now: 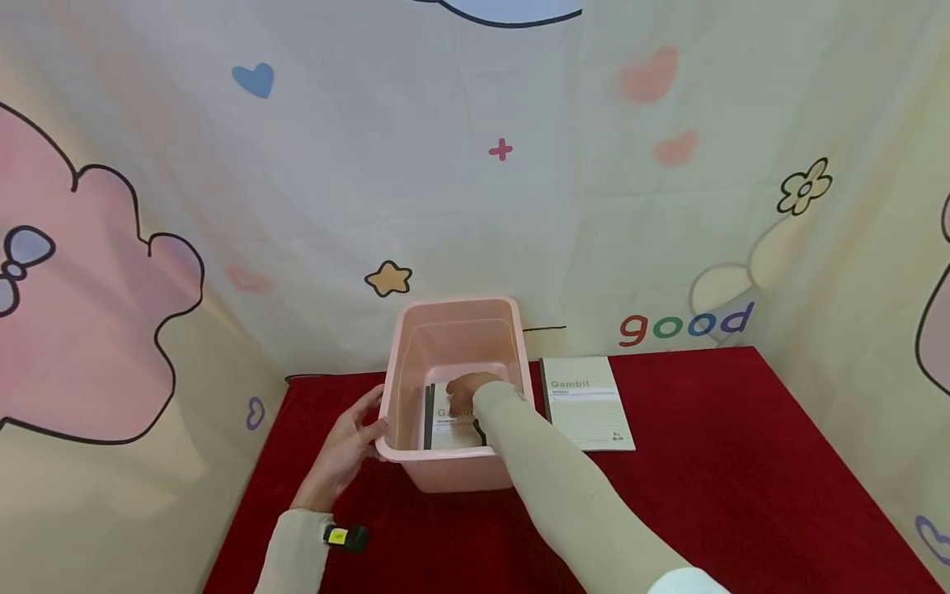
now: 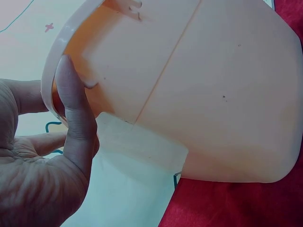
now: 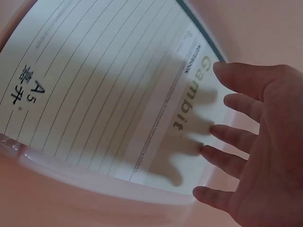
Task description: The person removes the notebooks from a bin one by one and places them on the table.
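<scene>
A pink plastic bin (image 1: 467, 477) stands on the red cloth. My left hand (image 1: 347, 441) grips its left rim, with the rim between thumb and fingers in the left wrist view. Inside the bin lies a white notebook (image 1: 443, 431) with "Gambit" lettering; two dark spine edges show at its left, so another notebook may lie under it. My right hand (image 1: 467, 392) reaches into the bin over this notebook. In the right wrist view its fingers are spread and slightly bent, casting a shadow on the cover, with nothing held. Whether the fingertips touch the cover I cannot tell.
Another white Gambit notebook (image 1: 586, 412) lies flat on the red cloth (image 1: 712, 470), just right of the bin. A printed fabric backdrop (image 1: 475, 214) rises behind the table and along both sides. A dark band with a yellow-faced device (image 1: 345, 537) is on the left wrist.
</scene>
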